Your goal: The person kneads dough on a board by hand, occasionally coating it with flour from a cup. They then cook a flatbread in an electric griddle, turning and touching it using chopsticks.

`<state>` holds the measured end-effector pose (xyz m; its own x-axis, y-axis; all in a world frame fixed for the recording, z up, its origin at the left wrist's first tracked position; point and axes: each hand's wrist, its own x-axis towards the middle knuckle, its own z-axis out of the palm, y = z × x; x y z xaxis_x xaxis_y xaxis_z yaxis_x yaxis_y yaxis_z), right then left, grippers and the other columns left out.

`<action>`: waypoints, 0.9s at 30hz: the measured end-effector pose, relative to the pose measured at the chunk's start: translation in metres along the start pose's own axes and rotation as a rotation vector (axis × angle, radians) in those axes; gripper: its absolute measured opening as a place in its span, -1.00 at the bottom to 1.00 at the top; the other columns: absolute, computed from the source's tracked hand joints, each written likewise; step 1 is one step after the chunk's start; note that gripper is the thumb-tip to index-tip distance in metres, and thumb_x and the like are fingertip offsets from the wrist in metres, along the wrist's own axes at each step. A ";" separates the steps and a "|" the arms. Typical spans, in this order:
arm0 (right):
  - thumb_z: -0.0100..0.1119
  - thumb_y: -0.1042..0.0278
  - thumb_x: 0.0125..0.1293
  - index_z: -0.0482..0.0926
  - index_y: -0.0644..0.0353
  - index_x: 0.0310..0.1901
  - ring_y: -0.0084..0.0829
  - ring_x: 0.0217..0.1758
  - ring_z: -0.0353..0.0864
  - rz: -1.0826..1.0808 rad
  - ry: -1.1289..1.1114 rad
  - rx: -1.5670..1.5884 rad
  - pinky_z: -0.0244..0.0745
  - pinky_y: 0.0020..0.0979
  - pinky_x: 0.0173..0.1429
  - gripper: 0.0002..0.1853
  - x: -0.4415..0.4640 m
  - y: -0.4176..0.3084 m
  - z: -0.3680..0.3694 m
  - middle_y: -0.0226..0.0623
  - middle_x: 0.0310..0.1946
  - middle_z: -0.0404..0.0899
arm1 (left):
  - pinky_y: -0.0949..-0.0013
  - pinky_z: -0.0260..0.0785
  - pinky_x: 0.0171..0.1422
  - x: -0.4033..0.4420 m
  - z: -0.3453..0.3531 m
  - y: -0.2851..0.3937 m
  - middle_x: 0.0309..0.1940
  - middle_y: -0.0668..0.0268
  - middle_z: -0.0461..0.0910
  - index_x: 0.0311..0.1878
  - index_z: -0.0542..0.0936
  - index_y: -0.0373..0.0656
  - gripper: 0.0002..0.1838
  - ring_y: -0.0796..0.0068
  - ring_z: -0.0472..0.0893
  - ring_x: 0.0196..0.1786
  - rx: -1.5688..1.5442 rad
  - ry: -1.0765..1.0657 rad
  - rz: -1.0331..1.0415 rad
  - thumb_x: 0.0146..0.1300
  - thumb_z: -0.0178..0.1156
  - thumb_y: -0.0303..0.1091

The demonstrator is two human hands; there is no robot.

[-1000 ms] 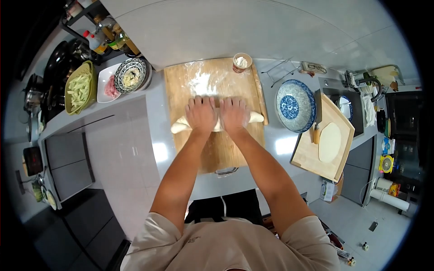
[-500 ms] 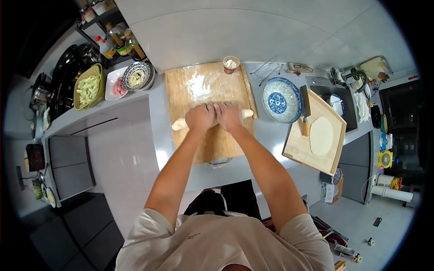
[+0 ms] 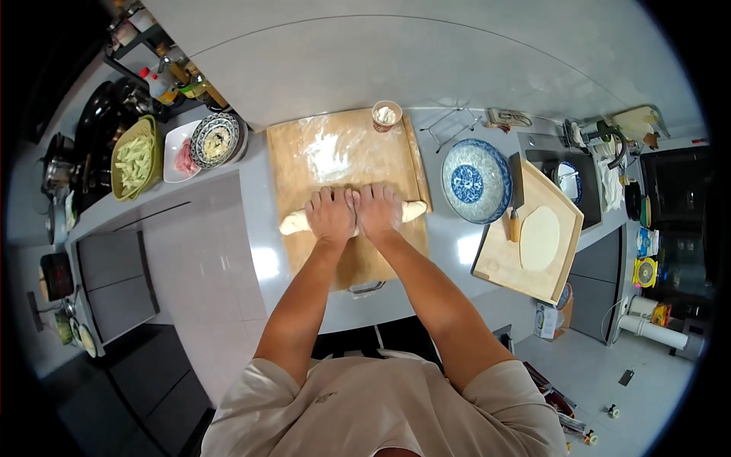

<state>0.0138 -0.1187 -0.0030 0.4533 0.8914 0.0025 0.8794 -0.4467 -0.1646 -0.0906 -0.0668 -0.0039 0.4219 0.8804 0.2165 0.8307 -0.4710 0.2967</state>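
A pale log of dough (image 3: 295, 222) lies crosswise on the floured wooden board (image 3: 304, 145), its two ends showing past my hands. My left hand (image 3: 332, 215) presses down on the middle of the log, fingers stretched forward over it. Right beside it, my right hand (image 3: 377, 211) rests on the dough in the same way, thumbs side by side. Both palms hide the log's central part. A paper cup of flour (image 3: 386, 116) stands at the board's far right corner. Along the right edge lies a long wooden rod (image 3: 418, 164).
To the right are a blue-and-white bowl (image 3: 466, 183), a cleaver (image 3: 518, 186) and a wooden tray (image 3: 495, 255) holding a flat dough sheet (image 3: 540, 238). Left stand a patterned bowl (image 3: 215, 140), a white dish of meat (image 3: 181, 156) and a green basket (image 3: 134, 164). A wire rack (image 3: 451, 126) stands behind.
Both hands have come nearer to my body, and the dough log has rolled with them. My fingers now reach out straighter over it. The camera view has shifted slightly.
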 end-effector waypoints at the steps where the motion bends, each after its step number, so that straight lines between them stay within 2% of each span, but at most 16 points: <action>1: -0.03 -0.10 0.61 0.66 0.03 -0.04 -0.17 0.15 0.54 0.001 -0.029 0.006 0.36 -0.08 0.25 -0.60 0.008 0.000 -0.001 -0.24 -0.01 0.64 | 0.00 0.31 0.12 0.008 -0.001 0.002 -0.15 0.23 0.63 -0.14 0.71 -0.04 -0.68 0.10 0.55 -0.01 -0.009 -0.016 -0.027 0.54 0.09 -0.05; 6: -0.08 -0.10 0.63 0.66 0.06 0.02 -0.14 0.22 0.54 -0.041 -0.003 0.006 0.36 -0.06 0.32 -0.57 0.063 0.000 0.003 -0.21 0.07 0.65 | -0.01 0.35 0.19 0.056 0.013 -0.002 -0.07 0.20 0.68 -0.10 0.73 -0.08 -0.65 0.05 0.57 0.05 -0.032 -0.075 -0.130 0.57 0.05 -0.07; 8: -0.10 -0.10 0.64 0.66 0.07 0.02 -0.12 0.24 0.54 -0.084 0.027 -0.009 0.36 -0.05 0.36 -0.56 0.080 0.000 0.001 -0.18 0.10 0.65 | -0.03 0.40 0.23 0.075 0.018 -0.006 0.00 0.14 0.71 -0.08 0.73 -0.11 -0.60 0.03 0.58 0.10 -0.083 -0.146 -0.124 0.61 -0.01 -0.07; 10: -0.09 -0.08 0.64 0.67 0.07 0.00 -0.07 0.27 0.56 -0.106 -0.056 0.143 0.39 -0.04 0.37 -0.56 0.093 0.003 0.005 -0.14 0.15 0.65 | -0.04 0.42 0.24 0.080 0.020 -0.015 0.03 0.11 0.71 -0.07 0.73 -0.13 -0.58 0.01 0.59 0.10 -0.086 -0.210 -0.119 0.63 -0.05 -0.07; 12: -0.09 -0.08 0.63 0.67 0.07 -0.01 -0.05 0.28 0.57 -0.198 -0.047 0.219 0.42 -0.01 0.35 -0.57 0.108 0.025 0.027 -0.12 0.16 0.66 | -0.04 0.49 0.24 0.078 0.003 -0.024 0.02 0.08 0.74 0.03 0.74 -0.10 -0.53 -0.03 0.65 0.13 -0.102 -0.380 -0.116 0.59 0.02 0.08; 13: -0.04 -0.07 0.58 0.68 0.07 0.03 0.00 0.30 0.58 -0.272 -0.188 0.406 0.44 0.05 0.36 -0.58 0.117 0.040 0.021 -0.08 0.18 0.67 | -0.05 0.51 0.21 0.076 -0.012 -0.028 0.00 0.05 0.74 0.05 0.73 -0.10 -0.51 -0.06 0.66 0.10 -0.120 -0.489 -0.112 0.57 0.06 0.13; 14: 0.00 -0.08 0.55 0.68 0.07 0.06 0.02 0.31 0.58 -0.223 -0.260 0.472 0.44 0.05 0.37 -0.58 0.113 0.052 0.007 -0.07 0.18 0.68 | -0.06 0.53 0.17 0.075 -0.027 -0.034 -0.03 0.01 0.74 0.06 0.73 -0.10 -0.48 -0.08 0.67 0.08 -0.140 -0.595 -0.108 0.54 0.09 0.19; 15: 0.04 -0.09 0.52 0.68 0.07 0.10 0.03 0.31 0.58 -0.172 -0.332 0.534 0.44 0.06 0.38 -0.57 0.107 0.062 -0.011 -0.05 0.19 0.68 | 0.00 0.56 0.18 0.061 -0.025 -0.053 -0.03 0.01 0.75 0.17 0.71 -0.03 -0.43 -0.02 0.71 0.09 -0.077 -0.559 -0.015 0.47 0.17 0.28; 16: 0.08 -0.10 0.49 0.68 0.07 0.13 0.04 0.32 0.59 -0.120 -0.403 0.594 0.44 0.06 0.39 -0.55 0.100 0.072 -0.026 -0.04 0.19 0.68 | -0.01 0.56 0.18 0.051 -0.031 -0.064 0.00 0.04 0.76 0.19 0.71 -0.01 -0.41 -0.02 0.72 0.11 -0.111 -0.596 -0.047 0.46 0.18 0.29; 18: 0.16 -0.10 0.43 0.66 0.03 0.21 0.03 0.36 0.57 -0.115 -0.402 0.310 0.42 0.04 0.44 -0.51 0.080 0.090 -0.044 -0.07 0.23 0.66 | -0.02 0.57 0.19 0.031 -0.041 -0.076 0.06 0.10 0.77 0.23 0.70 0.01 -0.39 -0.01 0.72 0.15 -0.184 -0.674 -0.108 0.45 0.19 0.32; 19: 0.20 -0.11 0.39 0.65 0.01 0.25 0.02 0.37 0.57 -0.112 -0.398 0.167 0.41 0.03 0.46 -0.48 0.071 0.092 -0.054 -0.08 0.26 0.65 | -0.01 0.57 0.18 0.021 -0.039 -0.079 0.03 0.08 0.77 0.23 0.69 -0.01 -0.37 -0.03 0.73 0.13 -0.219 -0.669 -0.146 0.44 0.20 0.33; 22: 0.34 -0.07 0.29 0.59 -0.01 0.34 -0.02 0.43 0.55 -0.220 -0.352 -0.014 0.37 0.03 0.51 -0.38 0.040 0.093 -0.079 -0.10 0.29 0.62 | 0.00 0.56 0.14 -0.024 -0.034 -0.079 -0.04 0.01 0.78 0.19 0.68 -0.10 -0.34 -0.07 0.75 0.07 -0.319 -0.651 -0.289 0.42 0.24 0.33; 25: 0.44 -0.03 0.19 0.54 0.02 0.36 0.00 0.41 0.57 -0.259 -0.411 -0.102 0.45 0.01 0.47 -0.29 0.044 0.084 -0.075 -0.08 0.32 0.58 | -0.01 0.56 0.11 -0.069 -0.034 -0.059 -0.08 -0.04 0.77 0.07 0.69 -0.20 -0.37 -0.11 0.75 0.03 -0.450 -0.577 -0.487 0.42 0.27 0.27; 27: 0.51 -0.02 0.13 0.57 0.03 0.30 0.04 0.35 0.59 -0.173 -0.461 0.023 0.52 -0.05 0.38 -0.30 0.051 0.069 -0.076 -0.03 0.30 0.58 | -0.01 0.56 0.11 -0.094 -0.035 -0.039 -0.11 -0.07 0.78 0.00 0.71 -0.24 -0.41 -0.14 0.75 0.01 -0.490 -0.512 -0.577 0.41 0.29 0.21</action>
<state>0.1093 -0.1097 0.0608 0.1850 0.8958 -0.4041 0.9302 -0.2923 -0.2221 -0.1757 -0.1327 -0.0029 0.1959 0.8478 -0.4928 0.7648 0.1825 0.6179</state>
